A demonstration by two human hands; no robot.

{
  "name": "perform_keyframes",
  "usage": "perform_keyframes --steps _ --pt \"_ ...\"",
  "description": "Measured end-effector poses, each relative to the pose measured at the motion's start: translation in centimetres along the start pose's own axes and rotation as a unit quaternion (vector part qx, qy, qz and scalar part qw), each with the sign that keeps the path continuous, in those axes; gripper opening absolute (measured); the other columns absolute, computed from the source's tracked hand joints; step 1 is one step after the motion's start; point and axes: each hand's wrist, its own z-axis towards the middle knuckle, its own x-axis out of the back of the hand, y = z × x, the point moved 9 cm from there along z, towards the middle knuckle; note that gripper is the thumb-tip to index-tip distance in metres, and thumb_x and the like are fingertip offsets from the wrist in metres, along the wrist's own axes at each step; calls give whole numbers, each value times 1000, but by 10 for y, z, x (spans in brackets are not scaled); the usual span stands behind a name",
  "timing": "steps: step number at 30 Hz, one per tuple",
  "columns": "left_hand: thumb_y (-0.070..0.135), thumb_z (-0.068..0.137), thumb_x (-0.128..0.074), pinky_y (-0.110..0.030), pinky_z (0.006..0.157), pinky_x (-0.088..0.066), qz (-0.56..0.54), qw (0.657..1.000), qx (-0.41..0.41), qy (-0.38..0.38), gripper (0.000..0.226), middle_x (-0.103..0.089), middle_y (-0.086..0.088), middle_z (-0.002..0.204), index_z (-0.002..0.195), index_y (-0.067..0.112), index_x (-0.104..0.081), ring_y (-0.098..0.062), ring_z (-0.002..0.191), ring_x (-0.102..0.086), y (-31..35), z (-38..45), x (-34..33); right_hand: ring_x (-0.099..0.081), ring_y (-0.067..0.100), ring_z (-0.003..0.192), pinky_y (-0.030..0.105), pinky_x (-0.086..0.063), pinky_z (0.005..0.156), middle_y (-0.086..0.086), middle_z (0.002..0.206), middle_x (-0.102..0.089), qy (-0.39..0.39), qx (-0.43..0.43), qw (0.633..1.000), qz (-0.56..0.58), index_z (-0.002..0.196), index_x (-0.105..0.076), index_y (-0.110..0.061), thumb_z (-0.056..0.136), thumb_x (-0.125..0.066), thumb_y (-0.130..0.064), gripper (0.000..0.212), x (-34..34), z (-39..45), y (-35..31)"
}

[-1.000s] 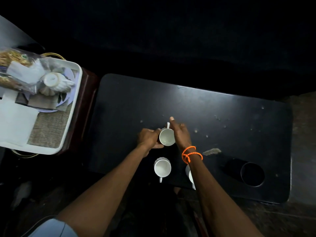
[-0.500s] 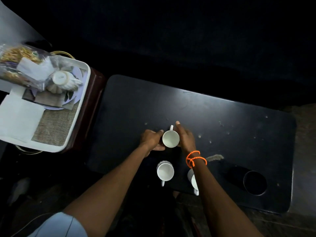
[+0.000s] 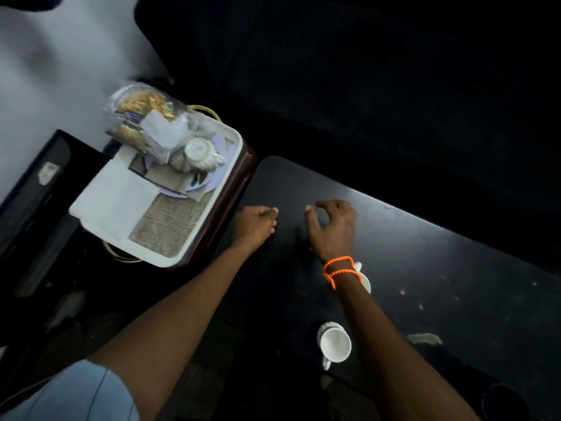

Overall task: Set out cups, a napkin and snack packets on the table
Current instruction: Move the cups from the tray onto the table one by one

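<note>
Both hands hang over the dark counter with nothing in them. The left hand is curled, its fingers drawn in loosely toward the palm and the thumb lying along them; whether it touches the surface cannot be told. The right hand is spread, its fingers bent and apart in a claw-like arch, the thumb pointing toward the left hand. A bare strip of counter lies between the two hands.

Just behind the right hand's fingers, at the wrist, sits an orange bead bracelet. A white cup shows only as a sliver beside that wrist, mostly hidden by the forearm. A second white cup stands upright on the counter well back from the fingers, close against the right forearm, its mouth open to the camera and its handle toward the person.

Off to the side of the left hand's fingers, beyond the counter's corner, a white tray rests on a dark red-brown stand. On the tray lie a white napkin, a woven mat, a ribbed white cup lying tilted over on a pale plate, and clear snack packets with golden contents piled at the far end. The tray is near the left fingers but apart from them.

A pale blue sleeve shows at the lower edge.
</note>
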Motion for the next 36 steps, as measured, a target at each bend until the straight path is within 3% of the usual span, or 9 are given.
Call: perform_keyframes --steps 3,6,11,17,21,25,30,33,36 --pt "35 92 -68 -29 66 -54 -24 997 -52 50 26 -72 4 59 68 26 -73 -8 50 -65 20 18 54 -56 34 106 31 -38 93 16 106 -66 -94 74 993 0 104 -75 -6 87 -73 -26 27 -59 17 -62" --pt "36 88 -65 -34 70 -57 -5 986 -108 129 23 -75 1 66 76 20 -78 -19 63 -71 40 29 107 -57 35 112 29 -38 96 16 113 -66 -168 109 980 -2 107 -74 -5 88 -71 -19 24 -109 34 -109" --pt "14 84 -63 -35 84 -54 27 949 -177 258 29 -76 -12 99 107 10 -79 -28 93 -69 63 44 174 -52 37 120 39 -47 96 18 125 -59 -183 129 973 -56 121 -70 -5 91 -64 -17 33 -162 64 -154" --pt "9 83 -67 -38 92 -56 30 968 -150 199 48 -60 -13 123 131 16 -69 -26 106 -63 63 68 183 -48 34 113 45 -51 89 13 114 -56 -141 162 970 -109 113 -76 -16 89 -68 -29 29 -183 76 -175" --pt "6 85 -67 -39 98 -58 -57 980 -118 153 48 -67 -12 129 133 13 -69 -24 112 -68 58 78 184 -49 32 110 45 -48 88 9 110 -58 -142 129 978 -80 105 -78 -18 88 -69 -32 24 -184 79 -172" --pt "8 86 -64 -41 101 -58 -152 975 -97 128 43 -72 -1 121 128 15 -73 -15 111 -68 55 77 176 -48 25 116 39 -34 88 1 121 -59 -145 145 978 -46 97 -78 -21 84 -72 -40 23 -171 80 -176" --pt "14 90 -59 -31 91 -60 -200 961 -137 132 39 -75 2 115 127 16 -74 0 97 -70 76 66 162 -53 22 120 44 -43 98 -3 119 -59 -151 127 977 79 84 -75 -19 81 -78 -35 16 -139 91 -183" --pt "24 88 -59 -34 97 -57 -211 963 -140 93 37 -76 -2 117 120 19 -76 -14 109 -71 98 61 139 -59 19 109 34 -46 91 -1 109 -56 -155 74 967 189 71 -70 -10 78 -80 -21 16 -114 98 -176" --pt "34 84 -59 -33 92 -55 -229 965 -122 45 31 -77 7 101 108 26 -76 -10 98 -71 112 50 101 -62 16 101 34 -48 88 6 106 -63 -176 -26 929 324 74 -75 -5 77 -71 -19 15 -88 104 -153"
